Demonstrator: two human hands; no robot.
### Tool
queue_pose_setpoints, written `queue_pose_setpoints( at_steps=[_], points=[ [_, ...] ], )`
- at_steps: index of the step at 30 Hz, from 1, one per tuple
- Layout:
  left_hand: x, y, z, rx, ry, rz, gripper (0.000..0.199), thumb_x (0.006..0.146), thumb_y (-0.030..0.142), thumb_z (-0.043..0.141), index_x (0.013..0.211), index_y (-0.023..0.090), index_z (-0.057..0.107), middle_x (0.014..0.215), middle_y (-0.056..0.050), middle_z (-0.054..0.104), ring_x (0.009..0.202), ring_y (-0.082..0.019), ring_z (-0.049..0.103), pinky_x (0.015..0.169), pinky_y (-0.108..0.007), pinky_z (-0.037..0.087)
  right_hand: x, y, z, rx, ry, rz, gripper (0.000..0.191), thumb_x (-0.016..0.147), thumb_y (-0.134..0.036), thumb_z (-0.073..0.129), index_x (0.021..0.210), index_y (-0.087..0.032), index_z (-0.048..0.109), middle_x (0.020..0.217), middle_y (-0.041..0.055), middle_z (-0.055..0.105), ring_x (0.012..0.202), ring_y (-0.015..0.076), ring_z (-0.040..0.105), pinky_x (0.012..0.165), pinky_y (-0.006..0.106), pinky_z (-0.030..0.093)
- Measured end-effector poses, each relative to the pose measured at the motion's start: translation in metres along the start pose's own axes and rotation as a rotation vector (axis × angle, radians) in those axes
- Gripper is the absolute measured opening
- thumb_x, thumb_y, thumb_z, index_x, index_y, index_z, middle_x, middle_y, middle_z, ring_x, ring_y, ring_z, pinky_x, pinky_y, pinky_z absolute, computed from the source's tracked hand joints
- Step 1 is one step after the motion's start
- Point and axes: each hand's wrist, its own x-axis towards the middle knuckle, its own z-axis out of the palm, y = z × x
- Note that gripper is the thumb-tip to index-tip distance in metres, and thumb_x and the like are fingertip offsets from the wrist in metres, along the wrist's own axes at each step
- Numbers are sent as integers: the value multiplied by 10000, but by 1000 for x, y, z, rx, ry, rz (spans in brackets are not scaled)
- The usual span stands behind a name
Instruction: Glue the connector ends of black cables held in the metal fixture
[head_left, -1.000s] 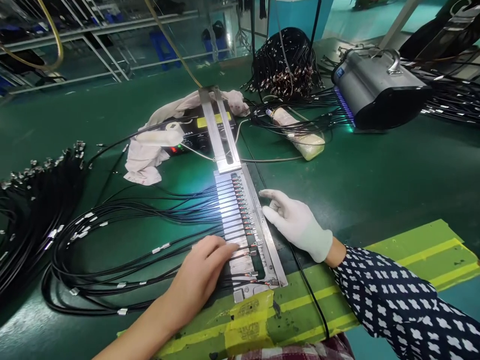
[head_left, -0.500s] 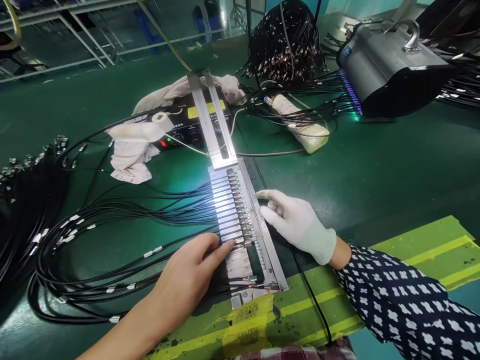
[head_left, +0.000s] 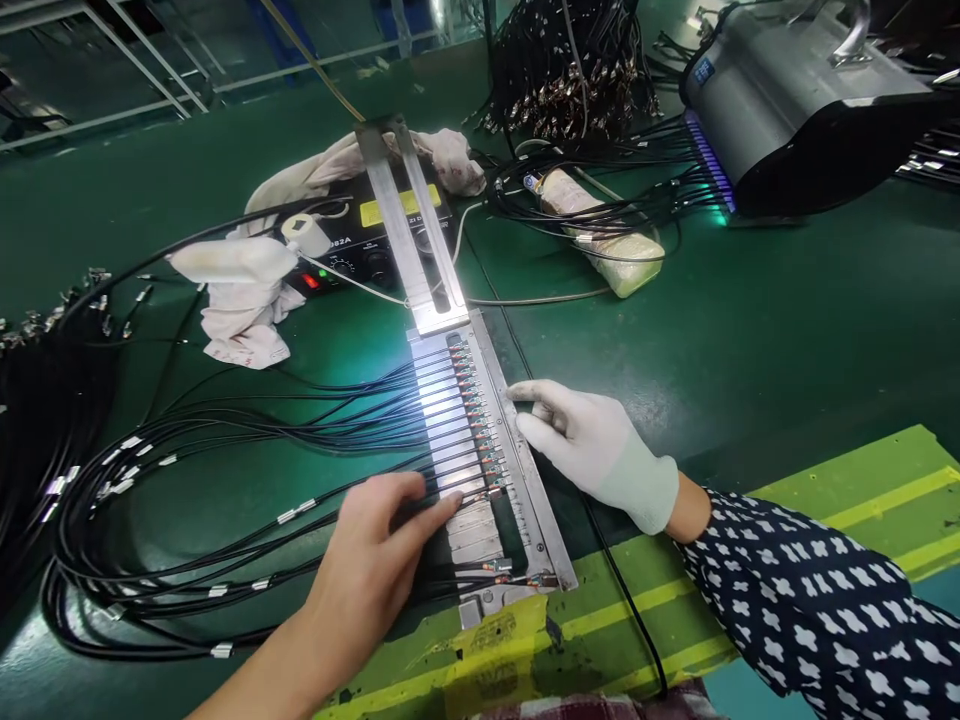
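Observation:
A metal fixture (head_left: 472,535) lies on the bench with several black cables (head_left: 375,438) side by side in its slots, their connector ends by the right rail. My bare left hand (head_left: 382,545) is at the fixture's left edge, thumb and forefinger on a black cable (head_left: 474,496) at the lower end of the row. The fingers beneath are partly hidden. My right hand (head_left: 592,445), in a white glove, rests against the metal rail (head_left: 517,440). Its forefinger and thumb are apart and touch the rail; the other fingers curl inward.
A slotted metal plate (head_left: 409,235) extends beyond the fixture, over a black control box (head_left: 352,265) and white cloth (head_left: 247,320). A wrapped bundle (head_left: 600,235) lies behind. A grey machine (head_left: 802,110) glows purple at right. Cable heaps (head_left: 570,70) stand behind and left. Yellow-green tape covers the front edge (head_left: 615,625).
The view has shifted slightly. My left thumb has slid a little down and left along the cable and fixture. My right hand stays against the rail.

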Motion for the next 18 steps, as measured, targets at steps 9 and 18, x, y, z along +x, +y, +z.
queue_pose_setpoints(
  at_steps=[9, 18],
  points=[
    [-8, 13, 6, 54, -46, -60, 417, 928, 49, 436, 1325, 155, 509, 1076, -105, 528, 960, -217, 490, 793, -337, 392, 1, -2, -1, -9, -2, 13, 215, 954, -297, 535, 1136, -248, 637, 676, -54, 601, 656, 140, 585, 615, 263, 400],
    [-12, 13, -4, -112, 19, -28, 380, 915, 7, 454, 1256, 158, 527, 1049, -82, 560, 920, -163, 517, 811, -283, 441, -10, -2, 0, 29, -11, 5, 238, 944, -260, 525, 1156, -239, 631, 773, -23, 654, 711, 154, 599, 654, 278, 452]
  ],
)
